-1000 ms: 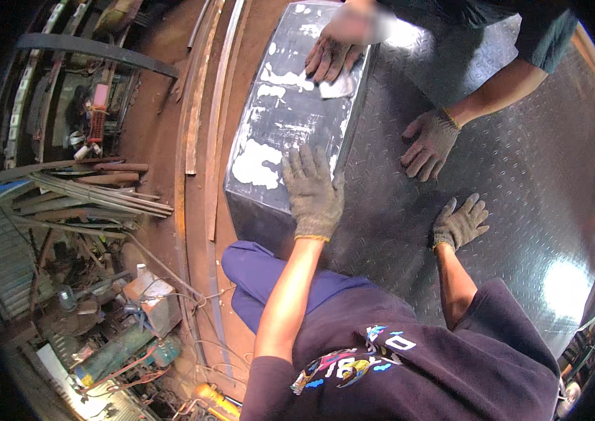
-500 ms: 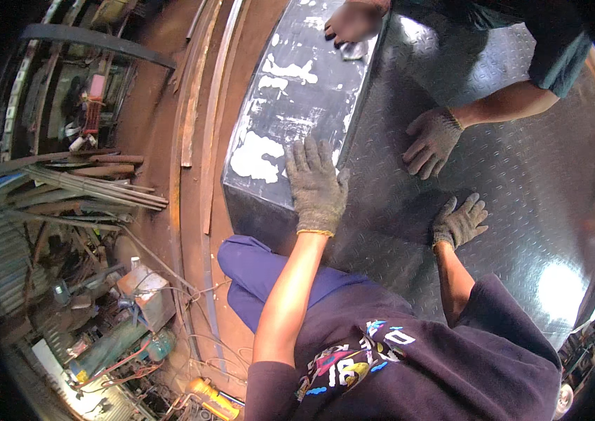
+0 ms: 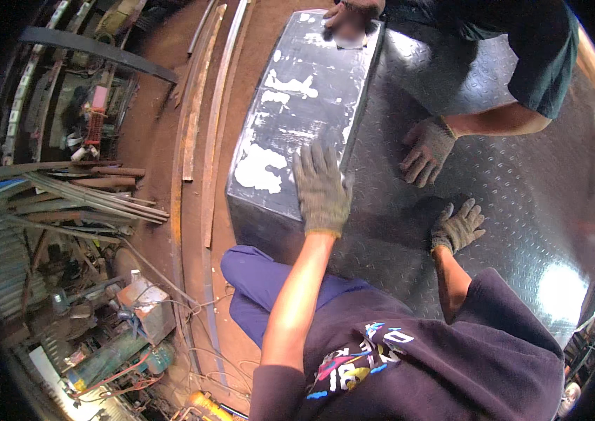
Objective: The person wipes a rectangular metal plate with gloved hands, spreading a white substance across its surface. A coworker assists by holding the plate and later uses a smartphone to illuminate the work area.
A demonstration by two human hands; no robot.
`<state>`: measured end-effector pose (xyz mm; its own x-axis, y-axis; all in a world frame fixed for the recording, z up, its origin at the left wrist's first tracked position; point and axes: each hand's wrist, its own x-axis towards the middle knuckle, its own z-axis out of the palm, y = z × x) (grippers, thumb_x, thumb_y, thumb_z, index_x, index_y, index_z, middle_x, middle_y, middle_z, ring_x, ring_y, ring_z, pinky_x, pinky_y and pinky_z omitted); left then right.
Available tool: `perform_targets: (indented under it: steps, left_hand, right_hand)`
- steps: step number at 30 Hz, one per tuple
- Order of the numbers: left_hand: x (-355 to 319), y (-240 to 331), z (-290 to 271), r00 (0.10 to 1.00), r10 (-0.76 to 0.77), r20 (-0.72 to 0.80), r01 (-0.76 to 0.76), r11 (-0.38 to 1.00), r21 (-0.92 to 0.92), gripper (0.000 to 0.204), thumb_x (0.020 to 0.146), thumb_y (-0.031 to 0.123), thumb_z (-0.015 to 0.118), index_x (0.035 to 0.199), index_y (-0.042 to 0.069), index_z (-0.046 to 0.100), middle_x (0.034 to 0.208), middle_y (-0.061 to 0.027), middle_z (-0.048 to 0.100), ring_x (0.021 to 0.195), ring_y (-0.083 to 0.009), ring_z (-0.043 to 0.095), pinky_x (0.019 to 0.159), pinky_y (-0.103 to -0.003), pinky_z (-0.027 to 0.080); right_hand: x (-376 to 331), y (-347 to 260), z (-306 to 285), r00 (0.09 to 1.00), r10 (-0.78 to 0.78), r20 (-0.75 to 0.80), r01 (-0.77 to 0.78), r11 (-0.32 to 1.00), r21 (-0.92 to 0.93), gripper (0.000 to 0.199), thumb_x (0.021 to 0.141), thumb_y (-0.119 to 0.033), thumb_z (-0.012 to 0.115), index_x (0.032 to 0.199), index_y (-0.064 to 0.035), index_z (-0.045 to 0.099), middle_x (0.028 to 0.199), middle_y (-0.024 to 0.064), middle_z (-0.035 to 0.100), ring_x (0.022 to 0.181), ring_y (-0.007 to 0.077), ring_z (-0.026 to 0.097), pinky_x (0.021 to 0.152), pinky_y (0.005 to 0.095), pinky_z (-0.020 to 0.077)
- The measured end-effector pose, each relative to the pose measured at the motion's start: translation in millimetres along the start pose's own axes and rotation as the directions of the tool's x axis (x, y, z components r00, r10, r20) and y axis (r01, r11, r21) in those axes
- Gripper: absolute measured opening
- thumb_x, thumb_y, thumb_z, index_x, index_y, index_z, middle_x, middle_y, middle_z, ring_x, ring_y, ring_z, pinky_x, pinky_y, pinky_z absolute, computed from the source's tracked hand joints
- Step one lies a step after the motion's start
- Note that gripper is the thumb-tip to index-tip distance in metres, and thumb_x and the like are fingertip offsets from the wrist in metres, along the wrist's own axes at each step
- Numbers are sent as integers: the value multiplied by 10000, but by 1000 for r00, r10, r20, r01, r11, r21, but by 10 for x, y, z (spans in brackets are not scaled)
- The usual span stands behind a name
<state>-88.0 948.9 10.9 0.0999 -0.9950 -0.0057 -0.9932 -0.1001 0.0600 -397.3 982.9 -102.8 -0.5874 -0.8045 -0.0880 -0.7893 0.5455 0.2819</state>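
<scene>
My left hand (image 3: 323, 188), in a grey knitted work glove, lies flat with stretched fingers on the near end of a long black box-shaped panel (image 3: 287, 151) marked with white filler patches. Whether anything is beneath its palm is hidden. My right hand (image 3: 457, 226), gloved alike, rests fingers spread on the dark tread-plate sheet (image 3: 515, 210) right of the panel. At the panel's far end a co-worker's gloved hand (image 3: 353, 10) presses down; what it may hold is blurred. The co-worker's other gloved hand (image 3: 429, 149) leans on the tread plate, just beyond my right hand.
Long rusty metal bars (image 3: 196, 119) lie on the brown floor left of the panel. A pile of pipes and rods (image 3: 94, 189) sits farther left. Nearer are a metal box (image 3: 146, 309) amid clutter, loose cables (image 3: 206, 337) and a yellow tool (image 3: 208, 405).
My left hand sits slightly lower in view, still flat on the panel, as the whole view shifts a little. The co-worker's far hand has shifted slightly. My right hand stays put.
</scene>
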Motion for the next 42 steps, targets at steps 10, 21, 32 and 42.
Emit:
perform_targets:
  steps: [10, 21, 32, 42]
  left_hand:
    - [-86, -1, 54, 997, -34, 70, 31, 999, 44, 786, 1001, 511, 610, 1562, -22, 469, 1632, -279, 416, 1555, -464, 313, 1308, -603, 152]
    - [480, 179, 131, 998, 18, -63, -16, 999, 45, 792, 1021, 533, 573, 1592, 0, 446, 1651, -249, 412, 1567, -421, 320, 1313, -597, 142]
    - [-136, -67, 59, 996, -36, 79, 31, 998, 59, 787, 1019, 499, 589, 1591, -16, 421, 1671, -281, 353, 1572, -474, 274, 1315, -605, 118]
    - [81, -5, -125, 995, 86, 43, -87, 996, 3, 789, 976, 488, 666, 1558, -9, 472, 1626, -285, 398, 1558, -455, 303, 1311, -613, 148]
  right_hand:
    - [21, 138, 113, 997, -12, -81, 14, 1000, 27, 710, 1065, -536, 475, 1658, -160, 370, 1706, 149, 380, 1589, 403, 303, 1288, 632, 157]
    - [-5, 31, -69, 999, 41, -8, -41, 997, 67, 738, 1035, -522, 518, 1664, -167, 366, 1706, 149, 383, 1604, 396, 284, 1298, 628, 137]
    - [13, 48, 121, 999, 16, -47, -14, 999, 41, 739, 1027, -530, 528, 1656, -168, 385, 1703, 153, 392, 1591, 405, 308, 1293, 637, 143]
    - [69, 49, 40, 998, 27, -51, -24, 998, 54, 738, 1028, -543, 513, 1651, -166, 397, 1688, 155, 412, 1578, 409, 329, 1291, 638, 144]
